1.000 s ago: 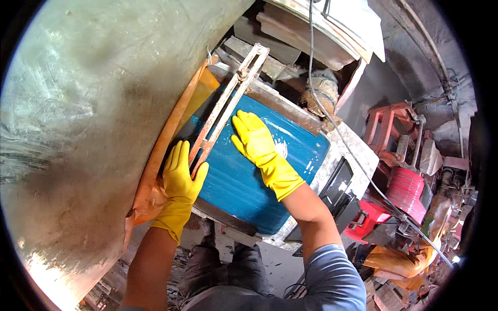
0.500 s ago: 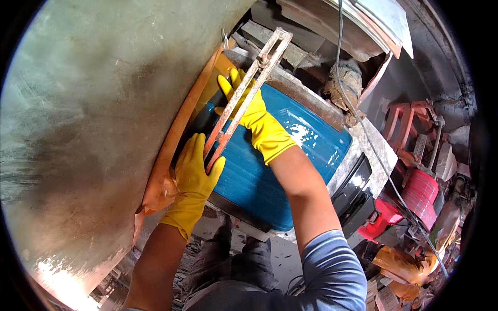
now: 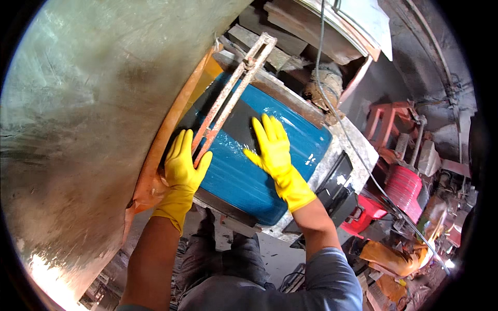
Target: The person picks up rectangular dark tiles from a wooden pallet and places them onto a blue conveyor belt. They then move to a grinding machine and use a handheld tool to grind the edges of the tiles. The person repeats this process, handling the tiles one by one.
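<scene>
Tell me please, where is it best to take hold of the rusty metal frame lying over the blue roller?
Probably at its lower end, from below: the rusty metal frame narrows to a point there, right beside the left hand, and its two thin bars leave a gap for fingers. The upper end is far up near the machine.

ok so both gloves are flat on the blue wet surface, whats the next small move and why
Probably slide the right hand on across the glossy blue surface, pressing it smooth. It lies flat and open there, fingers spread, near a dark patch. The left hand rests open at the edge by the rusty metal frame and the orange rim, seemingly steadying. That is only a judgement.
</scene>
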`<state>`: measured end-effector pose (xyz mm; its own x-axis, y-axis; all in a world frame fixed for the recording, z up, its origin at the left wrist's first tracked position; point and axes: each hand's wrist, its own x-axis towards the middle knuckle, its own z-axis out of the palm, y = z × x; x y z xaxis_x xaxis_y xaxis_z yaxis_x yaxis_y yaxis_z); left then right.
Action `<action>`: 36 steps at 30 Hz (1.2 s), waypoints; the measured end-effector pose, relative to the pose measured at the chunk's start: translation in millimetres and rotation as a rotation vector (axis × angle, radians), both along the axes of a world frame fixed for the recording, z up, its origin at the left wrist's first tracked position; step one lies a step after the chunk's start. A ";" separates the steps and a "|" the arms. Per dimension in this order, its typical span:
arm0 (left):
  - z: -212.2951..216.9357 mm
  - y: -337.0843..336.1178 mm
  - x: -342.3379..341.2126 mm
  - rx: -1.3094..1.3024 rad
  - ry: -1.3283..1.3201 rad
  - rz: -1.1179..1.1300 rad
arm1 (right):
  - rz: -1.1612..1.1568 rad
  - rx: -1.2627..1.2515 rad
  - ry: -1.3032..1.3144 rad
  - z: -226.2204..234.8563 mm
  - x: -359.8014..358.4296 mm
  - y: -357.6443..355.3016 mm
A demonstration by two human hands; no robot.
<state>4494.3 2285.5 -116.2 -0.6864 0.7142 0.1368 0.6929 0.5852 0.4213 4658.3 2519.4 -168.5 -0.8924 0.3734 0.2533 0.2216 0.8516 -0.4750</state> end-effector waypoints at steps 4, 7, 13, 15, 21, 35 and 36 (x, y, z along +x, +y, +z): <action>2.6 2.1 2.8 -0.004 0.009 -0.012 | -0.131 -0.008 -0.209 16.9 144.8 -27.8; 6.0 3.0 3.4 -0.024 -0.003 -0.022 | -0.251 -0.085 -0.380 23.1 237.8 -50.5; -2.7 3.0 5.8 -0.079 -0.001 0.010 | -0.596 -0.589 -0.411 -1.6 268.9 -48.7; -4.5 0.7 3.1 -0.087 0.003 0.004 | -0.645 -0.727 -0.522 -12.2 254.3 -35.2; -3.8 -2.6 4.4 -0.080 -0.035 0.004 | -0.841 -0.747 -0.562 -29.3 286.1 -87.9; -14.0 -2.6 -2.4 -0.056 -0.077 -0.007 | -1.206 -1.024 -0.114 26.0 201.5 -241.0; -13.9 3.6 -6.8 -0.035 -0.041 -0.028 | -1.237 -1.109 -0.042 15.6 186.5 -243.9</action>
<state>4487.5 2289.1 -130.1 -0.6706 0.7371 0.0837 0.6916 0.5805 0.4298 4844.8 2275.5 -152.9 0.0624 0.7851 -0.6163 0.4889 -0.5623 -0.6669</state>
